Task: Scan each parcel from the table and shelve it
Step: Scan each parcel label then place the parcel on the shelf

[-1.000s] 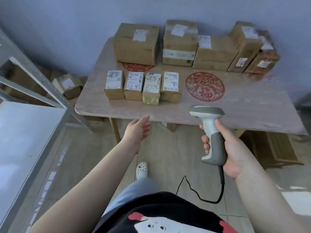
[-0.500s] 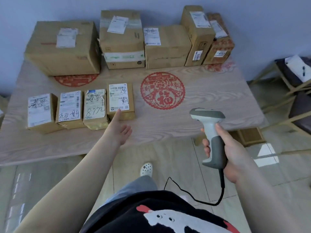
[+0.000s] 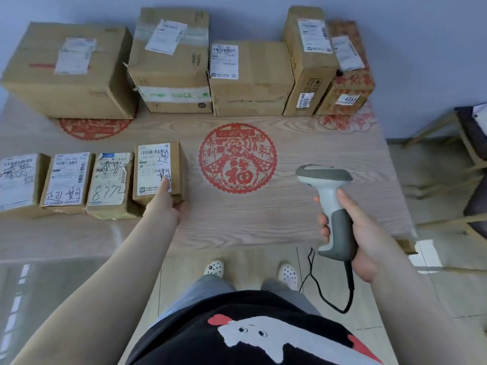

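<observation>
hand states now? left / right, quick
Left hand: closing on the near end of the small brown cardboard parcel, thumb on its label; parcel not lifted.
Right hand: shut on the grey-and-white corded barcode scanner.

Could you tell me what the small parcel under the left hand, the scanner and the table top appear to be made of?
The small brown parcel looks like matte corrugated cardboard with a white paper label; its edges are creased. The white and grey handheld scanner seems smooth moulded plastic, with a darker, possibly rubbery grip. The pale table top shows wood grain, though it could be a printed laminate.
</observation>
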Tool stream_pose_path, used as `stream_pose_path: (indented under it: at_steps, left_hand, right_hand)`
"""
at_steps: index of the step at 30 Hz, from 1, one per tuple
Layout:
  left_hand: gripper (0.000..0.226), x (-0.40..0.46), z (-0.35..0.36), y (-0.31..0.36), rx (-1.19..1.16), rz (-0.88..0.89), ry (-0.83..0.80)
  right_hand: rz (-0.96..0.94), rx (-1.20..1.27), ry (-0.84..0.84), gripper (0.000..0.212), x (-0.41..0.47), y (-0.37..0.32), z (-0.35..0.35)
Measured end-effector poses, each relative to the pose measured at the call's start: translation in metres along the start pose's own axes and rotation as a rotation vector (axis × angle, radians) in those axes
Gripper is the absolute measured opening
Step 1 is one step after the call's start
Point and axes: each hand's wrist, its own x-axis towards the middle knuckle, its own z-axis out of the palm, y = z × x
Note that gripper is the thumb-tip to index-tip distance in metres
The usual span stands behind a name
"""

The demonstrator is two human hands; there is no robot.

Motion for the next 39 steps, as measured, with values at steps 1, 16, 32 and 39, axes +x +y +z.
stream_pose_path:
  at_steps: [1,16,32,39]
  left_hand:
    - [0.045,-0.003,0.005,-0.005,-0.01,0.013,0.025]
    - [0.103,-0.01,0.035,-0.04,0.051,0.449,0.262]
    - [0.074,-0.04,0.038,-0.071,0.435,0.775,0.12]
    - [0.071,-0.097,0.065,-0.133,-0.208,0.247,-0.273]
  right_hand:
    - [0.009,-0.02,-0.025,0.041,0.007,-0.007,-0.009]
    - [0.089,-0.307,-0.238,0.042,0.063,-0.068,-0.11]
    - [0.073,-0.265,-0.283,0.041,0.058,-0.068,-0.081]
    - [-0.002,-0.152,-0.286,0.043,0.05,-0.08,-0.07]
